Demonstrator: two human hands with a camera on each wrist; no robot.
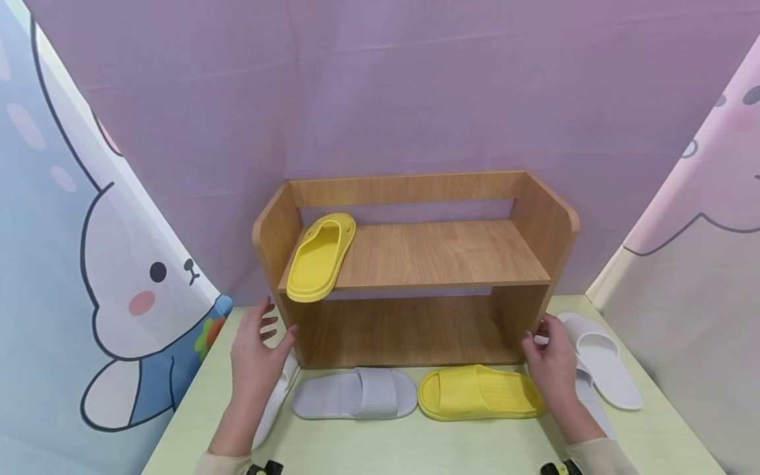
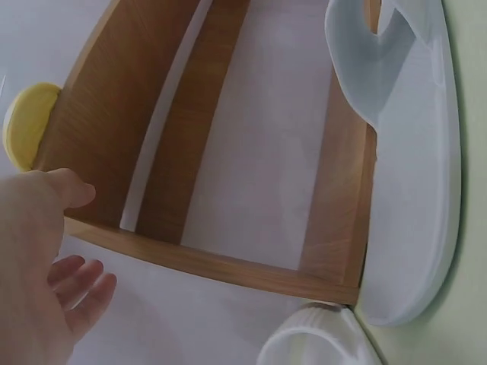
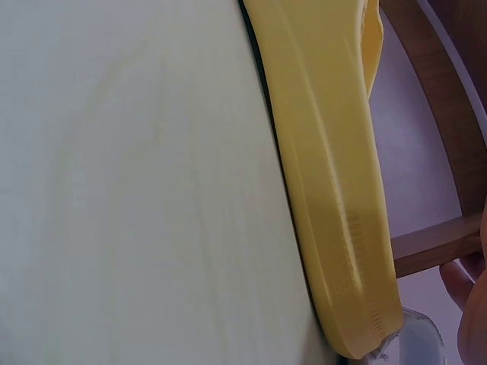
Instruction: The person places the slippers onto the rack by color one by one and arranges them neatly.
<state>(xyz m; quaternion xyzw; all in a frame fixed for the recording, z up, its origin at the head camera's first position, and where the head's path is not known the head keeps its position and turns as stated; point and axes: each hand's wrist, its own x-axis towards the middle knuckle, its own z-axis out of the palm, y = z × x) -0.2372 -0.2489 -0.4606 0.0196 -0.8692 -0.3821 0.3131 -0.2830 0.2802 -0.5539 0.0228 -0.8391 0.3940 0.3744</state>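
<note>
A two-tier wooden shoe rack stands against the purple cloth. My left hand is beside its left side panel, fingers apart and loosely bent. In the left wrist view the thumb overlaps the panel and the other fingers show outside it, with space between. At the right side panel, my right hand has thumb and fingers around the front edge; the right wrist view shows some fingers outside the panel. One yellow slipper lies on the upper shelf, at its left end. The lower shelf holds nothing.
In front of the rack, a grey slipper and a yellow slipper lie sideways on the pale green table. A white slipper is left of the rack; white and grey slippers lie right.
</note>
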